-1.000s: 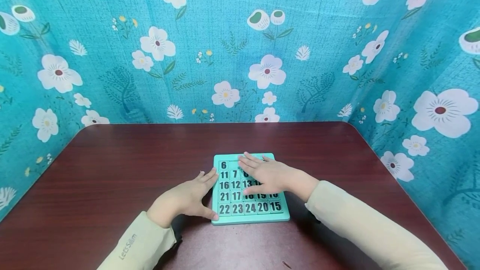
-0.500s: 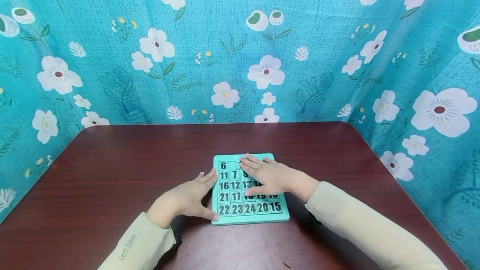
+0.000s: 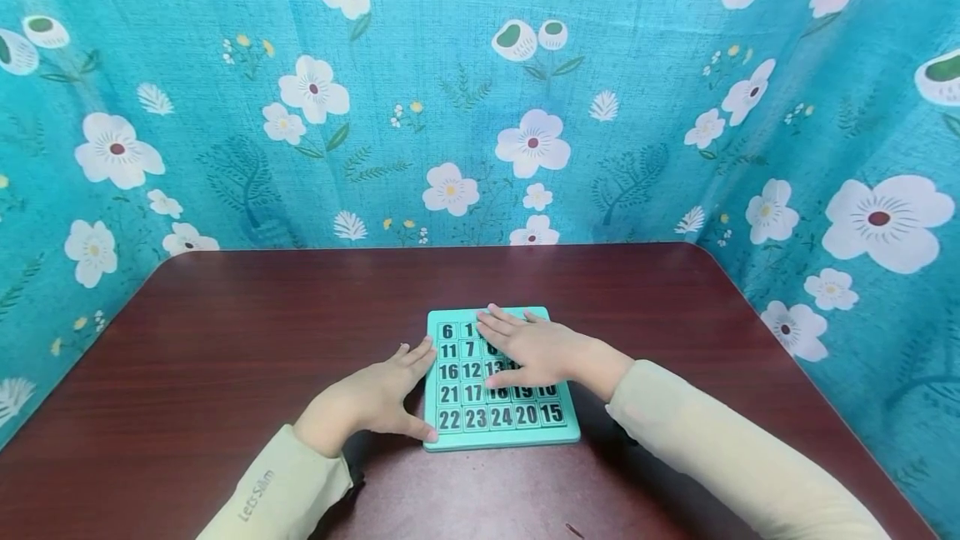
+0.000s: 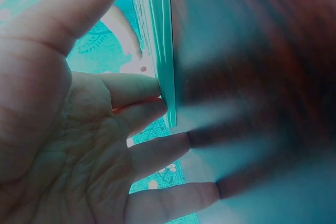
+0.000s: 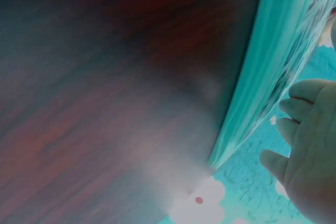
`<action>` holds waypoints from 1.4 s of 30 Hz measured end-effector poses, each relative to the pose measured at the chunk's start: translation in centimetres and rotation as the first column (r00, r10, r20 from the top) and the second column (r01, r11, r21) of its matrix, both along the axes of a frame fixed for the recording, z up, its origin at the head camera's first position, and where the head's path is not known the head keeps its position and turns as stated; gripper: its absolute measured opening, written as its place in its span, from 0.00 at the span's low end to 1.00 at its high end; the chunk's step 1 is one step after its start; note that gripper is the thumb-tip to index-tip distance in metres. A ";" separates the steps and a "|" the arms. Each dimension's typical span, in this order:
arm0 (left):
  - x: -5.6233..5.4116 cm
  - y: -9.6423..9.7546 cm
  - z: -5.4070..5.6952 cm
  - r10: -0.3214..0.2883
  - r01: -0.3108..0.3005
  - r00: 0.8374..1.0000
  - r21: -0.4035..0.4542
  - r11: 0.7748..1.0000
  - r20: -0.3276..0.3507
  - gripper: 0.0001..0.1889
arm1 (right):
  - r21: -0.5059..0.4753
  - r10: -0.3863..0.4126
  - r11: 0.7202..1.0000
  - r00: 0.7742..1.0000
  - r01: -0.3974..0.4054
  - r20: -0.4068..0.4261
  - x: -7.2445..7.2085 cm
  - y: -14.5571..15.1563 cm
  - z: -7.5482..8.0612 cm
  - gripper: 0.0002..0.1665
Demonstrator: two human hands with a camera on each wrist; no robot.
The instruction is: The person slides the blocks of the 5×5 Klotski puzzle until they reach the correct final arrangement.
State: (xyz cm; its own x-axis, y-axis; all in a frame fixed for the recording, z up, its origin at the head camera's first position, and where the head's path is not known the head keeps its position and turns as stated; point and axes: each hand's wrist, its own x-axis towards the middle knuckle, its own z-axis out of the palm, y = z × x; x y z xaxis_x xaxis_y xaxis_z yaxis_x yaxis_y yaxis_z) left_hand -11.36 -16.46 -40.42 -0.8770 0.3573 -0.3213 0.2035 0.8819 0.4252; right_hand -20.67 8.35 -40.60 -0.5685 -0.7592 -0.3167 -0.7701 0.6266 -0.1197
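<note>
A turquoise number slide puzzle (image 3: 502, 441) lies flat on the table in the head view, its tiles in rows. My left hand (image 3: 372, 397) rests at the puzzle's left side, fingers extended along the edge and thumb at the near-left corner. In the left wrist view, two fingers touch the puzzle's side (image 4: 166, 51) and the other two reach the table. My right hand (image 3: 543, 352) lies over the upper right part with fingers extended, fingertips by the top row. It hides several tiles there. Beside the fingertips, a tile (image 3: 468, 331) showing a 1 sits right of the 6 tile (image 3: 447, 331).
The dark red-brown table (image 3: 300, 298) extends around the puzzle on all sides. A blue flowered curtain (image 3: 420, 132) hangs behind its far edge and along both sides. A small brown mark (image 3: 573, 530) shows near the front.
In the top row, a tile has slid left into the gap beside the 6, and its 1 now shows. My right fingertips shifted slightly right, then back left. The left hand stays in place.
</note>
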 end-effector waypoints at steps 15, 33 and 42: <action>0.1 -0.1 -0.1 -0.006 0.006 1.000 0.023 1.000 -0.005 0.59 | -0.014 -0.042 0.999 0.999 0.042 -0.003 -0.1 4.0 0.1 0.54; 0.2 0.2 0.0 0.008 -0.008 1.000 0.022 1.000 0.010 0.58 | 0.019 -0.029 0.999 0.999 0.029 -0.013 0.0 1.9 0.0 0.55; 0.1 -0.1 0.0 0.003 -0.003 1.000 0.037 0.999 0.003 0.59 | -0.017 -0.080 0.997 0.997 0.080 -0.015 -0.6 5.7 0.5 0.56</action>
State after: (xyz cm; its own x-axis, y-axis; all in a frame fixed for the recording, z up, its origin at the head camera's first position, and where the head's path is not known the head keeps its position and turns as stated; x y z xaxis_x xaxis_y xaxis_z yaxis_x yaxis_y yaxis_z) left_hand -11.24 -16.54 -40.39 -0.8771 0.3663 -0.3106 0.1993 0.8661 0.4585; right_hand -21.31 14.08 -40.15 -0.6326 -0.7160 -0.2951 -0.7194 0.6844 -0.1185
